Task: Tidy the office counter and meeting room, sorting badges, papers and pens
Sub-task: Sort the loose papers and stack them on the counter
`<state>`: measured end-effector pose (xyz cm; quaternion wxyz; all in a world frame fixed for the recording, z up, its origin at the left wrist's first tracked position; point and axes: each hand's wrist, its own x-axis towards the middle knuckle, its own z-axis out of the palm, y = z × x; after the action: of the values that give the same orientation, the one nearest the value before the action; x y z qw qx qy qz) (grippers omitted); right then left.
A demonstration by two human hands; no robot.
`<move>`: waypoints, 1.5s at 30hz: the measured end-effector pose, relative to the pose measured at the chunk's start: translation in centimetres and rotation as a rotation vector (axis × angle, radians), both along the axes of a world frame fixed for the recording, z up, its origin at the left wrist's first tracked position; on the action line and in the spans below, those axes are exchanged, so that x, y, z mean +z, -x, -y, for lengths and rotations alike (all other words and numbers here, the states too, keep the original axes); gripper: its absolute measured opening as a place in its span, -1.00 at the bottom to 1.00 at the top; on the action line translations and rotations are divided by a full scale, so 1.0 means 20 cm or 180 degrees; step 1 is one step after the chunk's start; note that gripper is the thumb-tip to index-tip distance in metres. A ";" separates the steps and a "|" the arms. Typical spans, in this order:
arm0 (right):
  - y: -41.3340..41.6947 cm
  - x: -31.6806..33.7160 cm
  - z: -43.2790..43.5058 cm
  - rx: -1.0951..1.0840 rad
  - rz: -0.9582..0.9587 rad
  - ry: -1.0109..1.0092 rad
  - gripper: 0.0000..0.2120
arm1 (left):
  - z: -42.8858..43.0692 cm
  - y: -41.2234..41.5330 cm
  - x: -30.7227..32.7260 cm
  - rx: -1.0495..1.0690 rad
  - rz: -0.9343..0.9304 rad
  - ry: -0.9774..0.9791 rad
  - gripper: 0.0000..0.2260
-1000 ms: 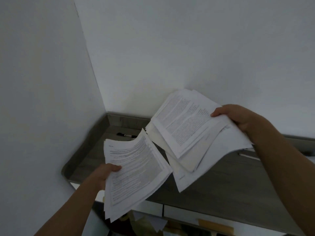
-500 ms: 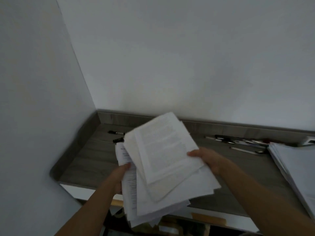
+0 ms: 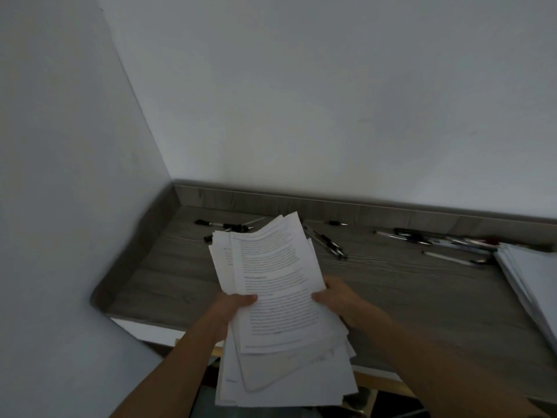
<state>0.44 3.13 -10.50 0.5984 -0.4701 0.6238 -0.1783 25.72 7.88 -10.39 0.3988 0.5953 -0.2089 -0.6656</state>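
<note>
1. Wall (image 3: 331, 101): plain white, meets a second white wall in a corner at the left.
2. Counter (image 3: 407, 297): grey wood grain with a low raised lip along the back and left side, and a white front edge.
3. Papers (image 3: 277, 282): a thick white sheaf held in the air over the counter's front edge. The far end is above the counter and the near end hangs past the edge toward the person. The sheets are uneven, with corners sticking out and lower sheets fanned. The long axis runs from the person toward the back wall. The top sheet is face up with blocks of printed lines, too blurred to read.
4. Stack (image 3: 533, 276): more white sheets lying on the counter at the far right, cut off by the frame.
5. Left hand (image 3: 233, 307): grips the papers' left edge, thumb on top.
6. Right hand (image 3: 337, 300): grips the right edge, thumb on top and fingers under.
7. Pens (image 3: 328, 244): loose on the counter behind the papers, scattered left, middle and right along the back lip. Any labels are too small to tell.
</note>
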 end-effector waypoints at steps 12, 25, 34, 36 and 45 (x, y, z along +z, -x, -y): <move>0.15 0.59 0.30 -0.0122 0.1705 0.1070 -0.46 | 0.22 0.02 0.69 -0.0450 0.0127 0.2087 -0.57; 0.05 0.63 0.33 0.0421 0.1136 0.1482 -0.54 | 0.34 -0.05 0.72 -0.0670 0.1073 0.2336 -0.66; 0.04 0.70 0.32 -0.0017 0.1320 0.1723 -0.73 | 0.39 -0.04 0.81 -0.0364 0.0659 0.2607 -0.71; 0.05 0.61 0.33 -0.0100 0.1171 0.1545 -0.61 | 0.38 -0.04 0.73 -0.0342 0.0673 0.2368 -0.71; -0.01 0.59 0.27 -0.0308 0.0932 0.1759 -0.75 | 0.40 0.00 0.62 -0.0134 0.0389 0.2069 -0.69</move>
<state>0.61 -2.36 1.23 0.5222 -0.5541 0.4806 -0.4351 25.76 -0.12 2.05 0.5408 0.4712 -0.4462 -0.5352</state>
